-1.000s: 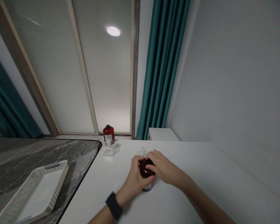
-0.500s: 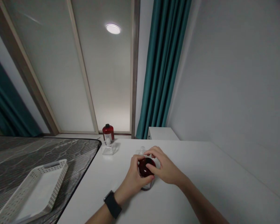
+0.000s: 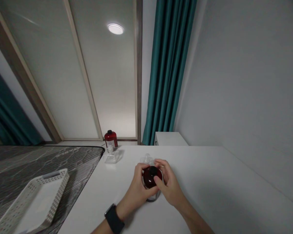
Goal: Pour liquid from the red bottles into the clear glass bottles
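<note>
Between my two hands is a dark red, glossy bottle [image 3: 149, 179] with a black cap [image 3: 153, 170], seen from above. My left hand [image 3: 140, 188], with a dark watch on its wrist, curls around the left side and front of the bottle. On the right side, my right hand [image 3: 170, 185] is closed against it, the thumb lying on its shoulder near the cap. Below and behind the bottle show parts of a clear plastic holder [image 3: 147, 158] on the white table [image 3: 192, 195]. My hands hide how bottle and holder meet.
Another red bottle [image 3: 111, 138] with a black cap and white label stands at the table's back left, behind a clear holder [image 3: 110, 158]. A white perforated basket [image 3: 61, 188] lies on the grey patterned surface at left. A white cabinet [image 3: 169, 138] stands beyond the table.
My right hand has shifted down from over the cap to the bottle's right side, leaving the cap visible. My left hand keeps its hold. The view has turned slightly.
</note>
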Action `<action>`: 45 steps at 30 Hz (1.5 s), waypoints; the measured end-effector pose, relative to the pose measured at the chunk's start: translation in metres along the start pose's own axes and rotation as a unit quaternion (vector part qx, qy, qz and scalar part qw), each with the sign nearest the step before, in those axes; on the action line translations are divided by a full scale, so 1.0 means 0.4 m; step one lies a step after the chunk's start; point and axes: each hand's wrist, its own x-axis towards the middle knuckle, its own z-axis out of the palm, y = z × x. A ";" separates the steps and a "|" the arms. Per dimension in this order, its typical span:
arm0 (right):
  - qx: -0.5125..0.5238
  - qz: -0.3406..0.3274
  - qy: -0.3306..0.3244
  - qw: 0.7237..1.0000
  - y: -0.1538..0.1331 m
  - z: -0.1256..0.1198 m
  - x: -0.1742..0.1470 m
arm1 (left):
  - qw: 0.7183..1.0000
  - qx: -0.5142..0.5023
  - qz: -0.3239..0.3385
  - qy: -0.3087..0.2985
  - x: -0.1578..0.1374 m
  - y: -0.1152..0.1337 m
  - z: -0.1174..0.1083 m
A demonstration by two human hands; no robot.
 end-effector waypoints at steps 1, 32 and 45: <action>0.011 0.008 0.006 1.000 -0.001 0.001 -0.002 | 1.000 0.001 0.001 0.001 0.000 -0.001 0.000; 0.117 0.048 0.041 0.991 0.024 0.007 -0.018 | 1.000 0.011 0.016 -0.014 0.008 -0.001 -0.013; 0.095 0.060 0.040 0.993 0.011 0.015 -0.017 | 1.000 0.007 0.007 -0.022 0.009 0.002 -0.014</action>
